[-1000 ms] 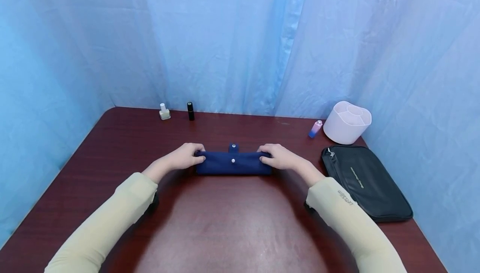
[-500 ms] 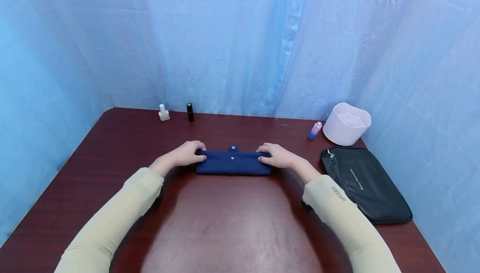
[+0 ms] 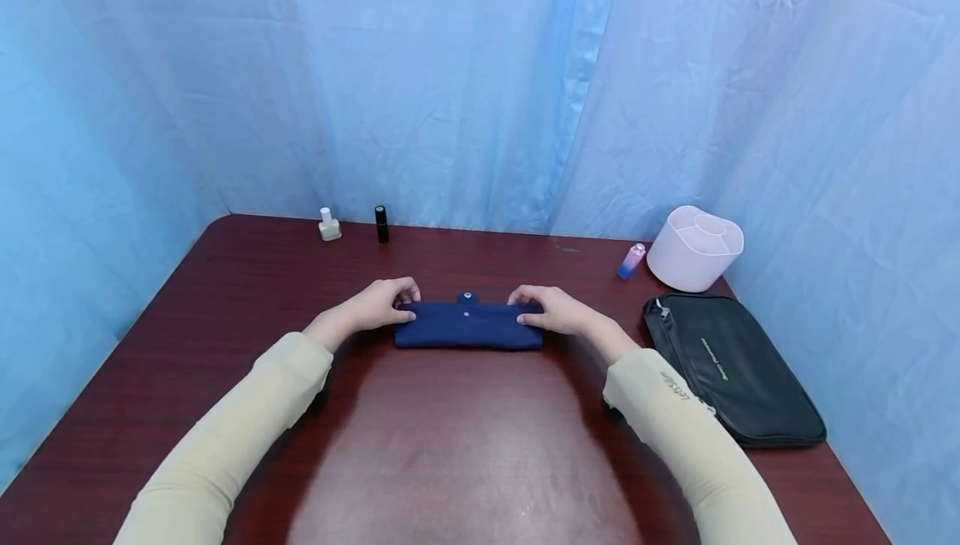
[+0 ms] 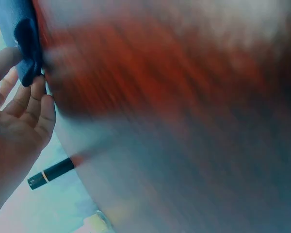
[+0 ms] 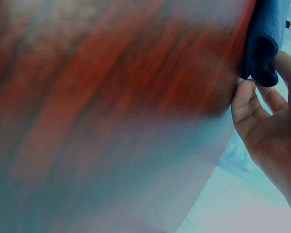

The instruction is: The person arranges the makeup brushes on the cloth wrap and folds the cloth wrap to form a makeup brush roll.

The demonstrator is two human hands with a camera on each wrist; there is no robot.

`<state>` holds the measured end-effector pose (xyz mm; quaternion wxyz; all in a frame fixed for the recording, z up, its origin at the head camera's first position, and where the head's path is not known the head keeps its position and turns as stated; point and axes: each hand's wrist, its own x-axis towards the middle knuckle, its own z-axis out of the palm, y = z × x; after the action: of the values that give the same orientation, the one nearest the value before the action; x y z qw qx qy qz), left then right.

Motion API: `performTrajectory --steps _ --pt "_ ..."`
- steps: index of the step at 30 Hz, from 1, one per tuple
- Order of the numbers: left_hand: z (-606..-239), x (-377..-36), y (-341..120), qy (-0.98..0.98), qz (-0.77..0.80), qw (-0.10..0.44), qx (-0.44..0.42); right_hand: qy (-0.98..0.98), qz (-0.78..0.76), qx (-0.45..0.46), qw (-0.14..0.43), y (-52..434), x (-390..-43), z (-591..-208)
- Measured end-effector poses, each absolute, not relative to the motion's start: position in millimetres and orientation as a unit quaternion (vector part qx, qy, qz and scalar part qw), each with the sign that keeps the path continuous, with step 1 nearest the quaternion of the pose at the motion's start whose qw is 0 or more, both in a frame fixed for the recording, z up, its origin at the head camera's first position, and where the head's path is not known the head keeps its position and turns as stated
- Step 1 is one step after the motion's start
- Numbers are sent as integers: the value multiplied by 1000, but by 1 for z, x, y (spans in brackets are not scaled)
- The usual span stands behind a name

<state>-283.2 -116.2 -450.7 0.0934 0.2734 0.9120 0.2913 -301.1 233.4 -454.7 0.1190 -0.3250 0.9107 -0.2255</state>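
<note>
A navy fabric roll (image 3: 468, 330), folded into a flat bundle with a snap stud on its front, lies across the middle of the table. A short tab (image 3: 467, 297) with a second snap shows behind its far edge. My left hand (image 3: 375, 305) holds the left end, thumb on the near face and fingers over the far edge. At the opposite end, my right hand (image 3: 557, 312) holds it the same way. Both wrist views show the curled, layered fabric ends (image 4: 29, 58) between thumb and fingers; in the right wrist view the folded end (image 5: 263, 58) forms a loop.
A nail polish bottle (image 3: 329, 225) and a black lipstick-like tube (image 3: 382, 224) stand at the back left. At the right are a pink-and-blue tube (image 3: 632, 262), a white divided organizer (image 3: 690, 257) and a black zipped case (image 3: 738, 370). Blue curtains (image 3: 450, 95) surround the table.
The roll has turned slightly away from me; its front stud sits higher and less of the tab shows. My left hand has shifted a little to the right, its fingers lifting somewhat.
</note>
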Motion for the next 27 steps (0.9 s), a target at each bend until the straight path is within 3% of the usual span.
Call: performTrajectory --steps 8,15,21,27 --pt "-439 -258 -106 910 229 23 345 914 -195 -350 69 235 -294 -454" --pt "-437 -240 -98 908 187 48 371 929 -147 -337 43 225 -289 -447" --pt "-437 -241 -96 916 169 70 357 942 -147 -295 63 196 -291 -438" --pt "-437 -242 -94 919 158 88 350 939 -157 -279 123 168 -300 -437"
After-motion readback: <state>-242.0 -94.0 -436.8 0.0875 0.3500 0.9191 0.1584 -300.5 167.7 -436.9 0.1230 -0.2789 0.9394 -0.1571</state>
